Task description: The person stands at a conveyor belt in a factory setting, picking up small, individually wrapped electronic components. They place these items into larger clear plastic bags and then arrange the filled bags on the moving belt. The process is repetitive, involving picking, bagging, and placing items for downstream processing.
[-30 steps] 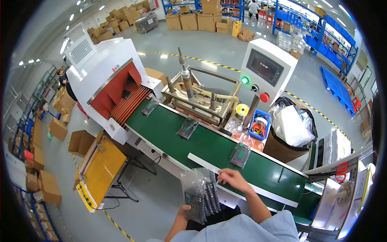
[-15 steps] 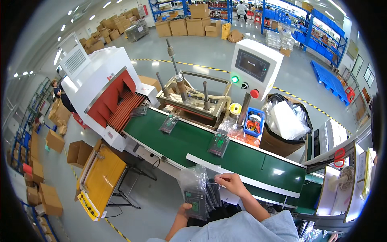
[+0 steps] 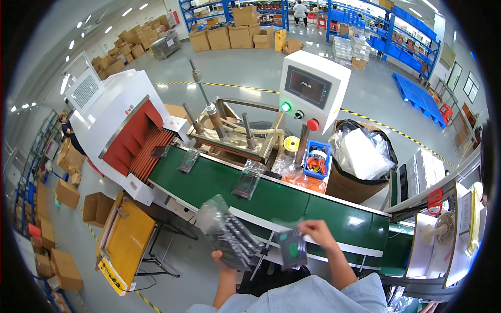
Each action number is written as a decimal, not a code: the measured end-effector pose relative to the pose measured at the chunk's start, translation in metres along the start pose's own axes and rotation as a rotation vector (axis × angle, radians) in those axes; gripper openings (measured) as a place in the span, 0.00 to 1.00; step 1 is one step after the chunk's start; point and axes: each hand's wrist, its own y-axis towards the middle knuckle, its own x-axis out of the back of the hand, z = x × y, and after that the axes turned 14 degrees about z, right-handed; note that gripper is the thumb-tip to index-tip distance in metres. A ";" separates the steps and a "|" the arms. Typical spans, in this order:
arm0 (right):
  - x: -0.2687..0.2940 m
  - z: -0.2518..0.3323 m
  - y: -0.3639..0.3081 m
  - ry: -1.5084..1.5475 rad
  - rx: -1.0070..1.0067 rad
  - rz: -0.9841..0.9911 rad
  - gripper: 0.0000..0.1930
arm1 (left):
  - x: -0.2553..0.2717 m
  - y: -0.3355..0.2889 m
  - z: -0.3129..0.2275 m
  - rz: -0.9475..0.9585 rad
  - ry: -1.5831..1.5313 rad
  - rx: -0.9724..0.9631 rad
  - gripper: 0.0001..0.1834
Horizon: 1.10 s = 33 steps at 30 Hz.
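Observation:
My left hand (image 3: 219, 257) grips a stack of dark flat packs in clear plastic bags (image 3: 229, 232), fanned and tilted at the near edge of the conveyor. Its fingers are partly behind the stack. To the right, my right hand (image 3: 319, 233) pinches a single bagged pack (image 3: 293, 249) by its top edge, apart from the stack; it is dark with green marks and slightly blurred. On the green conveyor belt (image 3: 282, 201) lie a bagged pack (image 3: 247, 181) nearest me, a second pack (image 3: 188, 160) farther left, and a third pack (image 3: 159, 151) at the tunnel mouth.
A white tunnel machine (image 3: 117, 112) with red curtain strips stands at the belt's left end. Behind the belt are a metal press frame (image 3: 235, 130), a control box (image 3: 313, 88), a blue tool bin (image 3: 317, 158) and a lined waste box (image 3: 360, 156). A yellow bench (image 3: 125, 229) stands at left.
My right hand has drawn one pack away from the stack toward the right. My left hand has moved left with the stack. Packs on the belt have travelled left toward the tunnel.

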 end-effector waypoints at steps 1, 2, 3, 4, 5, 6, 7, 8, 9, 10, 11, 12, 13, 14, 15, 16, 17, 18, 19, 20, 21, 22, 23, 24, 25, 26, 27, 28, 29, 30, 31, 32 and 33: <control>0.015 -0.005 0.005 0.001 -0.002 -0.119 0.10 | -0.004 0.004 -0.002 -0.001 0.010 -0.031 0.33; 0.035 -0.026 0.014 -0.028 -0.007 -0.239 0.11 | -0.009 0.006 -0.006 -0.004 0.023 -0.058 0.33; 0.054 -0.046 0.024 -0.055 -0.018 -0.357 0.12 | -0.012 0.006 -0.009 -0.010 0.035 -0.083 0.34; 0.072 -0.073 0.037 -0.078 -0.063 -0.458 0.13 | -0.016 0.005 -0.012 -0.013 0.047 -0.103 0.34; 0.089 -0.101 0.051 -0.094 -0.109 -0.557 0.13 | -0.017 0.002 -0.014 -0.022 0.056 -0.116 0.34; 0.092 -0.115 0.065 -0.135 -0.131 -0.620 0.13 | -0.017 0.000 -0.015 -0.034 0.066 -0.128 0.34; 0.095 -0.128 0.079 -0.175 -0.155 -0.684 0.13 | -0.017 -0.005 -0.015 -0.046 0.075 -0.138 0.35; 0.099 -0.141 0.092 -0.214 -0.182 -0.751 0.13 | -0.017 -0.009 -0.014 -0.059 0.078 -0.144 0.35; 0.097 -0.151 0.106 -0.267 -0.190 -0.785 0.13 | -0.016 -0.014 -0.012 -0.071 0.082 -0.149 0.35; 0.095 -0.162 0.117 -0.335 -0.185 -0.839 0.13 | -0.015 -0.018 -0.008 -0.083 0.080 -0.150 0.35; 0.087 -0.168 0.130 -0.409 -0.181 -0.875 0.14 | -0.015 -0.024 -0.007 -0.101 0.085 -0.159 0.35; 0.079 -0.169 0.141 -0.465 -0.188 -0.909 0.14 | -0.015 -0.028 -0.004 -0.113 0.085 -0.164 0.36; 0.072 -0.170 0.149 -0.504 -0.201 -0.943 0.14 | -0.014 -0.032 -0.002 -0.124 0.086 -0.167 0.36; 0.064 -0.167 0.157 -0.486 -0.236 -0.944 0.14 | -0.014 -0.036 0.000 -0.135 0.088 -0.176 0.36; 0.056 -0.164 0.165 -0.468 -0.273 -0.946 0.14 | -0.013 -0.039 0.002 -0.145 0.088 -0.180 0.36; 0.051 -0.162 0.169 -0.465 -0.311 -0.956 0.14 | -0.014 -0.042 0.003 -0.147 0.092 -0.182 0.36; 0.049 -0.161 0.172 -0.463 -0.329 -0.961 0.14 | -0.014 -0.044 0.004 -0.151 0.090 -0.181 0.37; 0.047 -0.159 0.174 -0.460 -0.348 -0.967 0.14 | -0.015 -0.046 0.006 -0.152 0.091 -0.179 0.37; 0.048 -0.158 0.174 -0.457 -0.348 -0.967 0.14 | -0.016 -0.047 0.007 -0.150 0.094 -0.174 0.37; 0.050 -0.156 0.172 -0.463 -0.352 -0.964 0.14 | -0.017 -0.047 0.009 -0.146 0.090 -0.175 0.37; 0.050 -0.154 0.171 -0.459 -0.332 -0.963 0.15 | -0.019 -0.047 0.008 -0.142 0.082 -0.166 0.36; 0.052 -0.152 0.167 -0.450 -0.300 -0.977 0.16 | -0.013 -0.049 0.006 -0.148 0.081 -0.149 0.36; 0.052 -0.145 0.163 -0.439 -0.260 -0.989 0.17 | -0.008 -0.051 0.004 -0.153 0.081 -0.133 0.35; 0.048 -0.134 0.159 -0.415 -0.198 -0.984 0.18 | -0.004 -0.053 0.002 -0.159 0.082 -0.121 0.35; 0.042 -0.123 0.153 -0.381 -0.127 -0.934 0.20 | 0.001 -0.054 0.001 -0.159 0.091 -0.102 0.34; 0.032 -0.105 0.144 -0.321 -0.067 -0.835 0.22 | 0.002 -0.053 0.001 -0.145 0.087 -0.077 0.34; 0.020 -0.090 0.136 -0.243 0.012 -0.704 0.21 | 0.003 -0.053 0.001 -0.129 0.085 -0.051 0.34; 0.002 -0.069 0.126 -0.124 0.054 -0.469 0.20 | 0.005 -0.052 0.000 -0.114 0.082 -0.027 0.34; -0.018 -0.047 0.113 -0.004 0.066 -0.222 0.19 | 0.008 -0.052 0.000 -0.103 0.049 0.022 0.34; -0.038 -0.026 0.101 0.095 0.049 0.032 0.19 | 0.010 -0.055 -0.001 -0.116 0.058 0.079 0.34; -0.054 -0.006 0.087 0.140 0.040 0.241 0.18 | 0.012 -0.056 -0.001 -0.125 0.065 0.140 0.34; -0.069 0.008 0.077 0.129 0.040 0.358 0.17 | 0.015 -0.058 -0.002 -0.134 0.072 0.197 0.34; -0.079 0.020 0.070 0.111 0.121 0.416 0.17 | 0.014 -0.056 -0.002 -0.136 0.097 0.252 0.34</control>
